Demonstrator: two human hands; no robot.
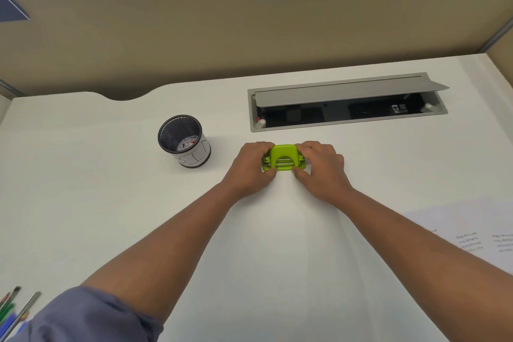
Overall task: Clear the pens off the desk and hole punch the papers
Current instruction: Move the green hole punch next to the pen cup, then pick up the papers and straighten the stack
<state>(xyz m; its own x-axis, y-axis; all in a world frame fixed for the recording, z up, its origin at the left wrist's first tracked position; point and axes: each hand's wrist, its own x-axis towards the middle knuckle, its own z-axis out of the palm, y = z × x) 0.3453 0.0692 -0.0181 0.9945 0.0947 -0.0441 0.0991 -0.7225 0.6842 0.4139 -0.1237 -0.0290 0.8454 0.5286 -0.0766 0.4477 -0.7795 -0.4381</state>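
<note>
- I see one green punch (pixel 283 158) on the white worktop (pixel 83 203), at the far edge of a white paper (pixel 277 244) that lies in front of me.
- My left hand (pixel 249 168) is closed on the punch's left end, fingers curled over the top and thumb at the near side.
- My right hand (pixel 319 168) is closed on the punch's right end in the same manner. Both hands touch the punch; neither is spread open.
- I cannot tell whether the paper's edge sits inside the punch slot; the hands cover that line.
- I cannot tell how many sheets lie under my forearms; the white blends with the worktop.
- One further printed sheet (pixel 472 230) lies at the right edge, well apart from the punch. It carries small columns of text, too blurred to read.
- One black mesh cup (pixel 183 140) stands upright to the left of the punch, near but not touching. Its lower half has a white band with dark letter-like marks; I cannot read them.
- Pens (pixel 14 311) lie at the bottom left corner, partly cut off by the frame; the count is unclear, with green, blue and grey barrels showing.
- One grey cable tray (pixel 347 103) is set into the worktop beyond the punch, lid raised.
- No brand is legible on the punch.
</note>
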